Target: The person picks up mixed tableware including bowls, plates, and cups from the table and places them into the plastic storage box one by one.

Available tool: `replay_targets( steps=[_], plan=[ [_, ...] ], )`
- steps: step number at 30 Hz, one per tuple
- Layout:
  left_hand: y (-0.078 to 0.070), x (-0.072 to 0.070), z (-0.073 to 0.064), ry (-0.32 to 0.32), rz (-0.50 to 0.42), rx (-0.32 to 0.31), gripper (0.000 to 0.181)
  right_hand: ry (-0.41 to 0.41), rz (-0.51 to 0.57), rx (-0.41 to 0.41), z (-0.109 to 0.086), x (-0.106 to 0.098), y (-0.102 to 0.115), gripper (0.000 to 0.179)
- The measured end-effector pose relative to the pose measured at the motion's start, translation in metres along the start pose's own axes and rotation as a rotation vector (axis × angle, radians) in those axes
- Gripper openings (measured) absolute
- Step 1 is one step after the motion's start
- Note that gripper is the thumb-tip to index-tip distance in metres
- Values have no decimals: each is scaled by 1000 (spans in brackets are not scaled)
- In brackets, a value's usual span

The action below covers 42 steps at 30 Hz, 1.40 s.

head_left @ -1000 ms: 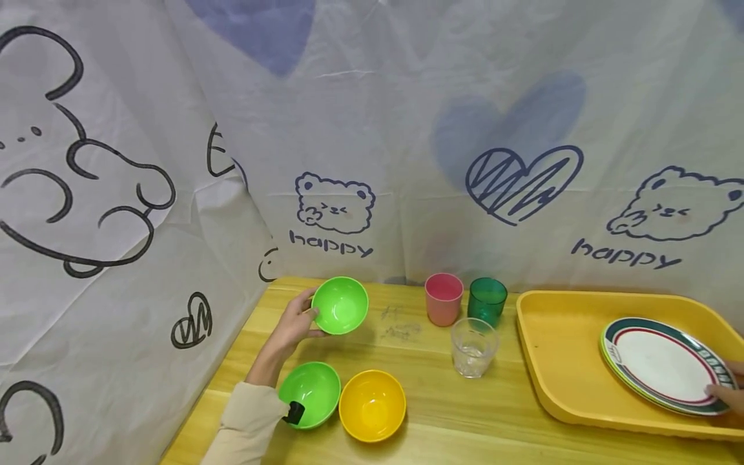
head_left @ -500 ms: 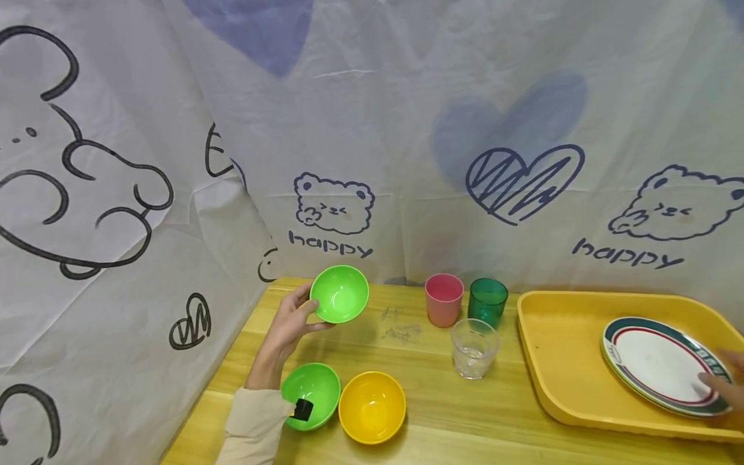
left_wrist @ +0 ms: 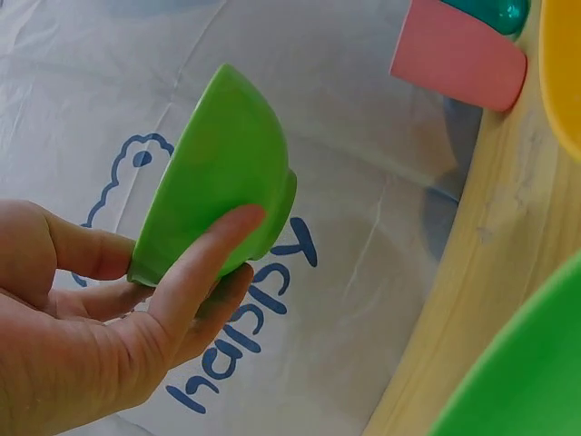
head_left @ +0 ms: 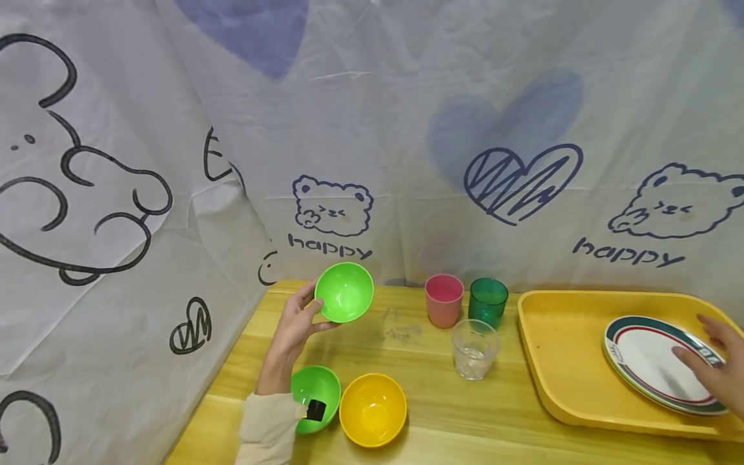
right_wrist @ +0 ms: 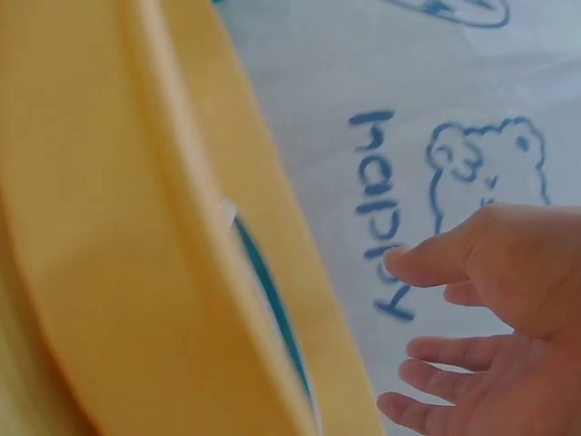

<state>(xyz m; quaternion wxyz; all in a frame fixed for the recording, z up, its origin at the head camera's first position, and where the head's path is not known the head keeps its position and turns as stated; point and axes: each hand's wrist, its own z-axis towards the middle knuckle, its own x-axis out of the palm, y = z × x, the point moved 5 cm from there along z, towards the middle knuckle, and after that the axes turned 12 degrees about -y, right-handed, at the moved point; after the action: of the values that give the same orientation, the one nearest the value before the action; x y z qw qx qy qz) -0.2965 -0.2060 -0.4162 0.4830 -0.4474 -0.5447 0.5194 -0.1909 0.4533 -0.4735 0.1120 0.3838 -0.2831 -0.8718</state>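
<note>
Left hand [head_left: 295,328] gripped a green bowl [head_left: 345,292] above the surface [head_left: 442,413], some fingers hidden behind it, lower green bowl [head_left: 321,386] partly covered by the sleeve [head_left: 268,416], right hand [head_left: 723,373] spread, cropped, masking part of a plate [head_left: 645,361], tray [head_left: 560,368] cut off rightward.

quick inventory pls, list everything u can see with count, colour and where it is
table: 1, light wood, under everything
backdrop cloth: grey-white with printed bears and hearts, behind and left
held bowl: 1, green, raised off the table
standing bowl: 1, green, on the table, left
third bowl: 1, yellow-orange, right of the standing bowl
pink cup: 1, pink, back middle
green cup: 1, translucent green, right of pink cup
clear cup: 1, colourless, in front of both
tray: 1, yellow, right
plate: at least 1, white with green and red bands, in tray
sleeve: 1, beige, left forearm
left hand: 1, fingers gripping the held bowl
right hand: 1, far right, holding nothing
</note>
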Motion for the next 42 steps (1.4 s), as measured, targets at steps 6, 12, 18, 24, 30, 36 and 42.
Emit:
replay_targets(
  steps=[6, 12, 18, 24, 30, 36, 42],
  plan=[
    [0, 8, -4, 6, -2, 26, 51, -13, 96, 14, 4, 0, 18, 68],
    [-5, 15, -4, 26, -28, 40, 50, 77, 95, 102, 3, -6, 72, 66],
    [-4, 22, -3, 37, -48, 25, 51, 103, 72, 157, 1, -3, 86, 70],
    [-5, 23, -4, 45, -64, 25, 51, 96, 112, 173, -2, -2, 90, 71],
    [-3, 22, -6, 55, -65, 21, 51, 83, 144, 157, -6, 4, 102, 71],
    [-2, 26, -7, 61, -65, 26, 51, 99, 220, 62, -8, 16, 116, 73],
    [3, 37, -9, 92, -68, 6, 51, 106, 265, 21, -10, 25, 124, 72]
  ],
)
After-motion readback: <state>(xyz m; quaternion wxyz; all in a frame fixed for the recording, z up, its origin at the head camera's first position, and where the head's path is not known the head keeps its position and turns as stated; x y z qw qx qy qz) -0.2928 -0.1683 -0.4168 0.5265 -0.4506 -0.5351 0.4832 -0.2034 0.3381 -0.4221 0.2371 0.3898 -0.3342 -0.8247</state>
